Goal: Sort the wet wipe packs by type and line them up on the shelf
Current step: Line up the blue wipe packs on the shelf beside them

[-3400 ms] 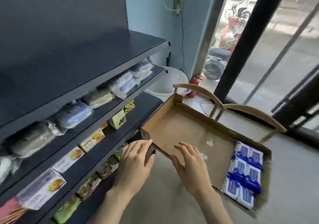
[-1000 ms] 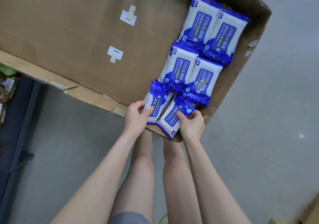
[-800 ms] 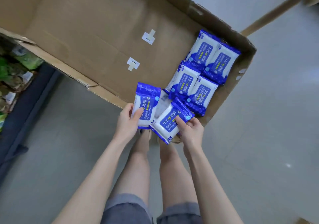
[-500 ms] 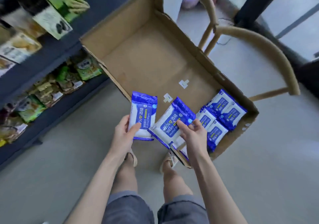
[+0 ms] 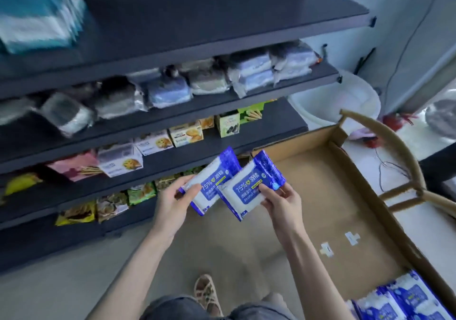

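Gripping one alcohol wipe pack [image 5: 211, 184] in left hand [image 5: 172, 203], pinching second alcohol wipe pack [image 5: 250, 187] in right hand [image 5: 281, 202], overlapping slightly, before the shelf [image 5: 271, 127] front edge.

Teal-and-white packs [image 5: 37, 16] on the top black shelf [image 5: 222, 11]: motion-blurred, type unreadable. Blue-and-white wet wipe packs [image 5: 404, 302] in the brown cardboard box [image 5: 320, 208]: cut off by the bottom edge, count undeterminable.
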A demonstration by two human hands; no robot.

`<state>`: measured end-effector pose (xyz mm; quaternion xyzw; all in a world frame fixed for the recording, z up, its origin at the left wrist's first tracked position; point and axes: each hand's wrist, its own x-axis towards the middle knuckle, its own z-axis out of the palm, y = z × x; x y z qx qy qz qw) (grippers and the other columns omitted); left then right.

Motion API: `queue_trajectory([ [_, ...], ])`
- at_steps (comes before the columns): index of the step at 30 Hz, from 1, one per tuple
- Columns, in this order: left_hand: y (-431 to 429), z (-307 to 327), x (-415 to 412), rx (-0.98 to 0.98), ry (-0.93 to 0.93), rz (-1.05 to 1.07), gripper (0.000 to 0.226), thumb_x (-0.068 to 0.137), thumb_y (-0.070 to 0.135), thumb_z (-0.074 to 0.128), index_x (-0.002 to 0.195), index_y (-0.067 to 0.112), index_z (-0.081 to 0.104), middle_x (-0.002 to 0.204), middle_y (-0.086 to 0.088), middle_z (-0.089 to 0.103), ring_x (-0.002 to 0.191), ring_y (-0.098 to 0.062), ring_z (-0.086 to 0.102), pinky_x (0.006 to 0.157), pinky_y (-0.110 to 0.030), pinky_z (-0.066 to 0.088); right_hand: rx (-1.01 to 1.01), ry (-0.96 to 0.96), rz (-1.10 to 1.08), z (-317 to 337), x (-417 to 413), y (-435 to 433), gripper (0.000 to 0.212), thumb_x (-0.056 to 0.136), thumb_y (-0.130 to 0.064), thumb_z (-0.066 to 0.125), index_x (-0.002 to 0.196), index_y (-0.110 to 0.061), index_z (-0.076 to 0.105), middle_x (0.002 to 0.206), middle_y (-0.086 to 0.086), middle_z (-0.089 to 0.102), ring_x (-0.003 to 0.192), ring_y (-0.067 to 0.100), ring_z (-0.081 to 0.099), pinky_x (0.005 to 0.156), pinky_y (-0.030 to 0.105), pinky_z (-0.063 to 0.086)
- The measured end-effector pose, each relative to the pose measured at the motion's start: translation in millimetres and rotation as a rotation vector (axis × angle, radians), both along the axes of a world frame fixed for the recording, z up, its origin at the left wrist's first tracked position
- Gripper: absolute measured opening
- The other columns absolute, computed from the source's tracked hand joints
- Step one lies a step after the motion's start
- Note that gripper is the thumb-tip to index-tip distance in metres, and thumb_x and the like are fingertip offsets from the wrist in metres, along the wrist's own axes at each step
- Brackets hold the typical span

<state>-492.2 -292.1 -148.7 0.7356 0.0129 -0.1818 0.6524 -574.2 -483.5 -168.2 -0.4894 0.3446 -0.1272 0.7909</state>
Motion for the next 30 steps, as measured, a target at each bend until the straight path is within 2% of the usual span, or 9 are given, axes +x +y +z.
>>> queue_trajectory([
  [5,51,49,84,0.023,-0.152,0.046,0.028,0.089,0.01,0.063,0.114,0.023,0.062,0.095,0.011,0.072,0.085,-0.007,0.067,0.079,-0.023,0.051,-0.078,-0.153,0.087,52,98,37,0.037,0.073,0.005,0.073,0.103,-0.011,0.057,0.076,-0.003,0.069,0.073,0.021,0.066,0.062,0.029,0.053],
  [9,67,99,151,0.026,-0.313,0.138,0.025,0.083,0.001,0.067,0.087,0.025,0.065,0.081,0.01,0.07,0.071,-0.004,0.065,0.067,-0.017,0.054,-0.129,-0.248,0.137,99,173,49,0.056,0.075,0.008,0.071,0.119,-0.018,0.05,0.097,0.006,0.069,0.076,0.014,0.068,0.057,0.024,0.053],
  [13,74,141,221,0.095,-0.466,0.135,0.02,0.083,0.001,0.066,0.084,0.021,0.067,0.072,0.014,0.071,0.065,0.002,0.064,0.063,-0.012,0.049,-0.196,-0.345,0.205,137,246,52,0.064,0.079,0.009,0.068,0.128,-0.023,0.041,0.106,0.006,0.067,0.082,0.017,0.069,0.061,0.028,0.057],
  [15,74,157,258,0.132,-0.504,0.133,0.016,0.086,0.002,0.064,0.091,0.017,0.068,0.08,0.011,0.071,0.066,0.003,0.064,0.064,-0.012,0.049,-0.223,-0.382,0.244,152,284,52,0.058,0.08,0.01,0.066,0.124,-0.021,0.046,0.098,0.002,0.069,0.079,0.016,0.07,0.061,0.029,0.058],
  [19,65,178,337,0.218,-0.573,0.14,0.014,0.089,0.003,0.06,0.098,0.011,0.066,0.086,0.004,0.068,0.069,0.005,0.062,0.062,-0.006,0.045,-0.287,-0.374,0.335,172,365,45,0.025,0.083,0.006,0.063,0.104,-0.005,0.057,0.088,0.005,0.071,0.076,0.018,0.07,0.06,0.025,0.056],
  [22,57,189,397,0.341,-0.589,0.14,0.011,0.089,0.007,0.062,0.095,0.016,0.067,0.086,0.003,0.068,0.077,-0.009,0.062,0.069,-0.02,0.048,-0.293,-0.35,0.357,179,428,36,0.013,0.086,0.002,0.061,0.096,-0.004,0.056,0.087,0.008,0.07,0.073,0.016,0.07,0.059,0.026,0.056],
  [26,49,202,470,0.549,-0.588,0.091,0.009,0.088,0.009,0.061,0.088,0.016,0.066,0.075,0.007,0.062,0.07,-0.014,0.059,0.073,-0.034,0.051,-0.378,-0.32,0.393,178,505,27,0.007,0.086,-0.001,0.062,0.09,-0.005,0.058,0.082,0.003,0.07,0.069,0.011,0.069,0.062,0.025,0.057],
  [28,46,206,499,0.613,-0.561,0.092,0.007,0.088,0.008,0.061,0.088,0.013,0.066,0.077,0.0,0.064,0.073,-0.021,0.063,0.075,-0.038,0.053,-0.447,-0.313,0.418,174,539,25,0.009,0.084,-0.002,0.065,0.084,-0.009,0.059,0.081,0.002,0.071,0.073,0.015,0.069,0.068,0.027,0.056],
  [30,44,207,525,0.61,-0.521,0.082,0.007,0.088,0.006,0.06,0.091,0.007,0.066,0.082,-0.009,0.066,0.077,-0.026,0.065,0.074,-0.04,0.057,-0.501,-0.29,0.435,169,568,23,0.01,0.082,-0.005,0.068,0.081,-0.011,0.06,0.083,0.004,0.072,0.081,0.022,0.068,0.079,0.036,0.056],
])
